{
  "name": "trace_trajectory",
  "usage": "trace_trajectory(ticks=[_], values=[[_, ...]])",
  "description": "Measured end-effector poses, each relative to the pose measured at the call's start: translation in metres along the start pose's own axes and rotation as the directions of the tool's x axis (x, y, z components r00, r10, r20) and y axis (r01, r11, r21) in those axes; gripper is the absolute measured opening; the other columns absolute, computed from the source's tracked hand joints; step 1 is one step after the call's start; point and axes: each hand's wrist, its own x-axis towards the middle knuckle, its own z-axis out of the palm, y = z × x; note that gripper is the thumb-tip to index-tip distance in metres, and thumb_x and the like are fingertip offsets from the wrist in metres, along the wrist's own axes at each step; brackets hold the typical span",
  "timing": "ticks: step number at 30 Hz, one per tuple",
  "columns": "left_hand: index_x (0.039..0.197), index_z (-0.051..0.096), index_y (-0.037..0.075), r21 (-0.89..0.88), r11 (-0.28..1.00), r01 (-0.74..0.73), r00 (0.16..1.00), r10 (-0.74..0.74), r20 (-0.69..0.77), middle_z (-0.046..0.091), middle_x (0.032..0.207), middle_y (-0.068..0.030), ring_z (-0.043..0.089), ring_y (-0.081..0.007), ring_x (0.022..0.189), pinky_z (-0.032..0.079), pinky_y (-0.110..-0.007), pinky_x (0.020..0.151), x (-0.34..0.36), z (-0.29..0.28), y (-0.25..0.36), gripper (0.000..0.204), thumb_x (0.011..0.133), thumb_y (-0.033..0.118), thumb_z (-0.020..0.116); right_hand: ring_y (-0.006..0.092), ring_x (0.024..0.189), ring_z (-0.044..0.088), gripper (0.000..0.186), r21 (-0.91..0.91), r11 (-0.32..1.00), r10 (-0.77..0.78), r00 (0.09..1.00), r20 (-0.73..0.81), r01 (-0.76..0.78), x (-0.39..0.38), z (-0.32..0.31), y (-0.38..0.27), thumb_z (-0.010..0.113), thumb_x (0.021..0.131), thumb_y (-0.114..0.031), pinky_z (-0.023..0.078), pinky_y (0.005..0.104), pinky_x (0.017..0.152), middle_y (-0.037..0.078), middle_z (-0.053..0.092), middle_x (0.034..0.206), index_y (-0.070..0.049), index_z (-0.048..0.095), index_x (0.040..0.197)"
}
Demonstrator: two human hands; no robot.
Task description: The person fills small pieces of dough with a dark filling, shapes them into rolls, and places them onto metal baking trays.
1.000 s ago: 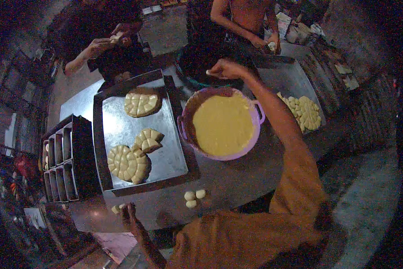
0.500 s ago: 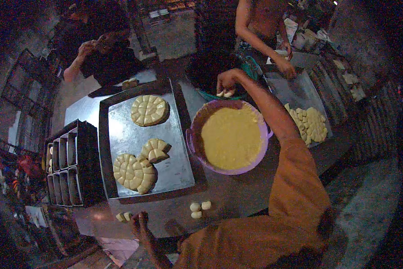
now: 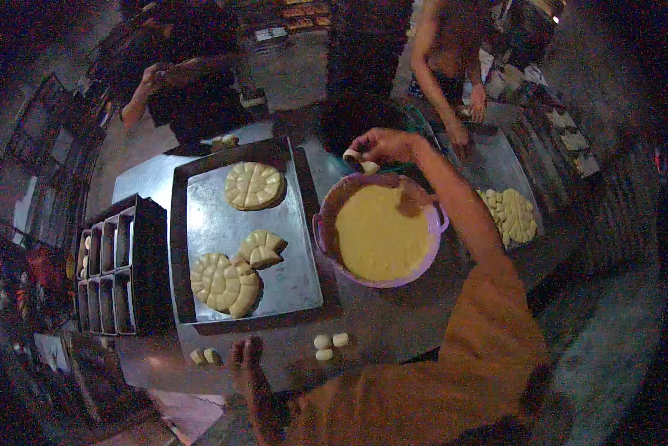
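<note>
My right hand (image 3: 384, 146) reaches over the far side of a pink basin (image 3: 378, 282) and is closed on small pale dough pieces (image 3: 367, 167). Thick yellow batter or dough (image 3: 382, 232) fills much of the basin. My left hand (image 3: 249, 360) rests near the table's front edge, its visible fingers a little apart with nothing seen between them. Just left of it lie two small dough pieces (image 3: 203, 357). To its right sits a little cluster of dough pieces (image 3: 323, 345). The metal tray (image 3: 293, 293) beyond carries dough pieces packed into rounds (image 3: 225, 282).
Dark divided baking pans (image 3: 118, 267) stand at the left. Behind the basin is a dark container with a green rim (image 3: 416, 119). Another tray (image 3: 490, 152) at the right holds clustered dough (image 3: 512, 216). One person works there; another person (image 3: 189, 82) stands at far left.
My right hand has lifted slightly from behind the basin, with the dough pieces now at its left. My left hand has shifted right, away from the two pieces. The view has moved a little.
</note>
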Motion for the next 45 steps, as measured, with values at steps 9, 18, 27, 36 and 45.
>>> trace_trajectory(ticks=[9,18,27,36,45], values=[[0.127,0.05,0.004,-0.189,0.884,0.427,0.683,-0.177,0.709,0.059,0.118,-0.0117,0.057,-0.0208,0.105,0.046,-0.034,0.094,0.0,0.106,0.022,0.046,0.097,0.04,0.052,0.0218,0.11,0.058,0.079,0.438,0.783,-0.35,0.895,-0.277,0.442,-0.042,0.292,-0.008,0.074,0.081,-0.01,0.048,0.0357,0.095,0.009,0.055,0.127,-0.01,0.029,0.145],[0.102,0.053,0.01,-0.295,0.733,0.613,0.627,-0.225,0.745,0.059,0.105,-0.0035,0.058,-0.018,0.1,0.048,-0.034,0.09,-0.017,0.057,0.042,0.025,0.096,0.034,0.057,0.0221,0.116,0.055,0.072,0.7,0.563,-0.23,0.897,-0.377,0.439,-0.054,0.397,0.01,0.064,0.085,0.002,0.046,0.0362,0.099,0.008,0.054,0.13,-0.013,0.026,0.146],[0.104,0.054,0.013,-0.156,0.802,0.576,0.671,-0.355,0.651,0.061,0.102,0.0001,0.061,-0.0112,0.089,0.053,-0.029,0.074,0.002,0.015,0.078,0.021,0.096,0.031,0.058,0.0219,0.112,0.059,0.041,0.448,0.701,-0.215,0.764,-0.608,0.555,-0.042,0.44,0.033,0.061,0.088,0.002,0.05,0.0381,0.096,0.008,0.057,0.127,-0.009,0.057,0.127],[0.107,0.052,0.01,-0.071,0.978,0.197,0.738,-0.1,0.667,0.06,0.097,-0.0027,0.059,-0.0124,0.087,0.052,-0.028,0.074,0.023,-0.001,0.081,0.034,0.081,0.004,0.072,0.0263,0.103,0.063,0.042,-0.947,0.315,-0.759,0.617,-0.208,0.069,-0.049,0.467,-0.021,0.072,0.073,-0.001,0.057,0.0338,0.079,0.011,0.059,0.119,-0.01,0.067,0.113],[0.128,0.044,0.005,0.073,0.996,-0.053,0.598,-0.027,0.801,0.061,0.093,-0.0053,0.059,-0.0123,0.085,0.051,-0.028,0.075,0.014,-0.008,0.1,0.054,0.081,0.0,0.07,0.0252,0.082,0.066,0.024,-0.795,0.599,-0.588,0.728,-0.352,0.1,-0.057,0.456,-0.06,0.075,0.074,-0.007,0.056,0.0326,0.067,0.006,0.065,0.088,-0.006,0.066,0.097]])
